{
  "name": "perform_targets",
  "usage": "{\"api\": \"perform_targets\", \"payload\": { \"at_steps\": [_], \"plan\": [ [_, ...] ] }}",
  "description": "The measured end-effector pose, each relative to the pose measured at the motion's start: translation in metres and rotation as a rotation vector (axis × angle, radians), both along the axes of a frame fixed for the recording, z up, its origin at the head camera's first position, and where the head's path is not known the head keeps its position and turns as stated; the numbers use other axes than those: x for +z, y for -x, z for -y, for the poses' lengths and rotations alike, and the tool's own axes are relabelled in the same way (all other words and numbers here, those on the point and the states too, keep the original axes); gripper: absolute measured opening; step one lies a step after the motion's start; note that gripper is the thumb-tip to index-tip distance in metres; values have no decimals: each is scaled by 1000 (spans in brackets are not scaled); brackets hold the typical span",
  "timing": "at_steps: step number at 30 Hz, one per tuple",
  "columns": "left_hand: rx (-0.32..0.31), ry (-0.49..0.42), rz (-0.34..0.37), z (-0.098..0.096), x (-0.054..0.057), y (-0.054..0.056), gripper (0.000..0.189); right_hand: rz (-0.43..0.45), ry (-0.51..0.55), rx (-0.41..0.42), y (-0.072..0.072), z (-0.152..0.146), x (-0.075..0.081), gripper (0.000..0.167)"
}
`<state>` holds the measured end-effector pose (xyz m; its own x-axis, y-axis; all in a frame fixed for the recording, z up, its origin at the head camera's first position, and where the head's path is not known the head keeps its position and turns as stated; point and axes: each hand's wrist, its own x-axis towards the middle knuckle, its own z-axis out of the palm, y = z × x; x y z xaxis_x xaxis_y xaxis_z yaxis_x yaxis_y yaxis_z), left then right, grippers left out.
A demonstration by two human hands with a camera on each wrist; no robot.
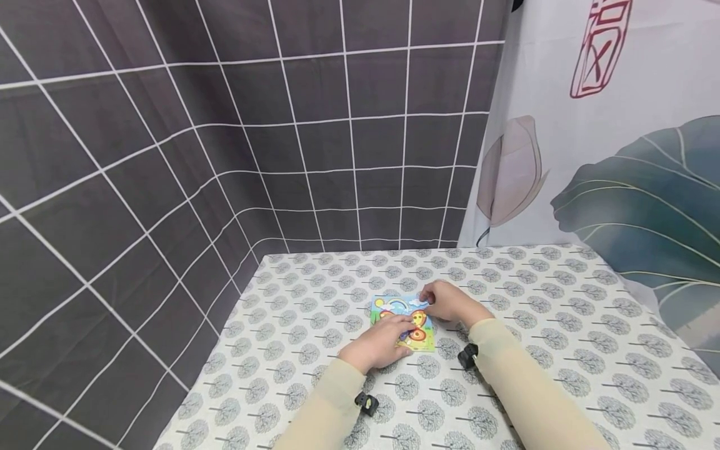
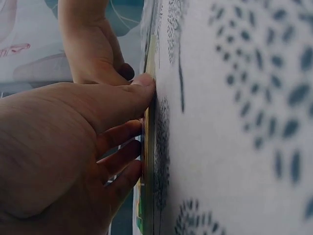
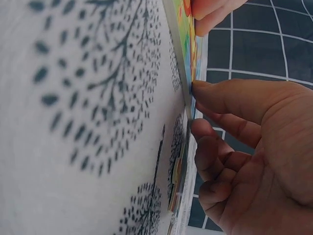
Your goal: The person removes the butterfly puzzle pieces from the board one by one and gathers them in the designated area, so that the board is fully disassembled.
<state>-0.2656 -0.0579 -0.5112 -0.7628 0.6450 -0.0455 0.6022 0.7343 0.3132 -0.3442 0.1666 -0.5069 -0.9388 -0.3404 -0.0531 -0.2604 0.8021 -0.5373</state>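
A thin square picture puzzle board (image 1: 388, 305), with a sun, a rainbow and an orange butterfly, lies flat on the patterned cloth. My left hand (image 1: 384, 342) rests over its near left part. In the left wrist view, the left thumb (image 2: 143, 81) touches the board's edge and the other fingers lie loosely on its face. At the far right corner is my right hand (image 1: 448, 302), fingers curled. The right wrist view has the right thumb (image 3: 210, 93) on the board's face and the index fingertip beside the corner. The butterfly is partly hidden under the left hand.
A cloth (image 1: 315, 300) printed with grey trees covers the table. A small flat yellowish thing (image 3: 175, 181) lies beyond the board in the right wrist view. Dark gridded fabric (image 1: 315, 144) hangs at the back and left, a pale leaf-printed curtain (image 1: 529, 75) at the right.
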Motion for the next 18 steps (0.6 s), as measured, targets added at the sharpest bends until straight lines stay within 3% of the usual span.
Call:
{"api": "perform_targets", "payload": {
  "at_steps": [18],
  "plan": [
    [-4, 0, -10, 0, 1, -3, 57, 39, 42, 21, 3, 0, -2, 30]
  ]
}}
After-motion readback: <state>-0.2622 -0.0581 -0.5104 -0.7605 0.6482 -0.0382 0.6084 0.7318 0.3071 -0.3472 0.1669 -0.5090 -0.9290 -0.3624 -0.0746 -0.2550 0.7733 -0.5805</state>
